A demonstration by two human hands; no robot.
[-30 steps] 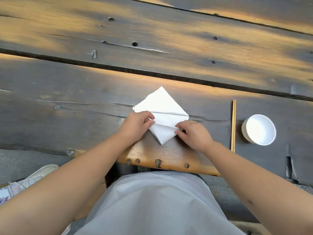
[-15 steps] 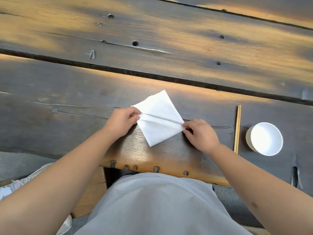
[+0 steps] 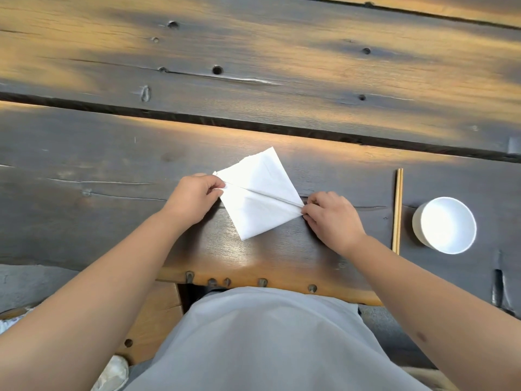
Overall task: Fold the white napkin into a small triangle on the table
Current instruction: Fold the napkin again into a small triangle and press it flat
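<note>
The white napkin (image 3: 259,196) lies flat on the dark wooden table (image 3: 112,170) as a diamond, one point towards me and one away. A straight crease runs across it from its left corner to its right corner. My left hand (image 3: 194,200) pinches the left corner between thumb and fingers. At the right corner, my right hand (image 3: 331,218) pinches the crease's end with its fingertips. Both hands rest on the tabletop on either side of the napkin.
A pair of wooden chopsticks (image 3: 397,210) lies lengthwise right of my right hand. Beyond them stands a white bowl (image 3: 445,224). A dark gap (image 3: 253,127) between planks crosses the table behind the napkin. The table's near edge (image 3: 253,280) is by my lap.
My hands have slid apart along the crease, from the napkin's middle out to its left and right corners. The napkin now shows fully between them.
</note>
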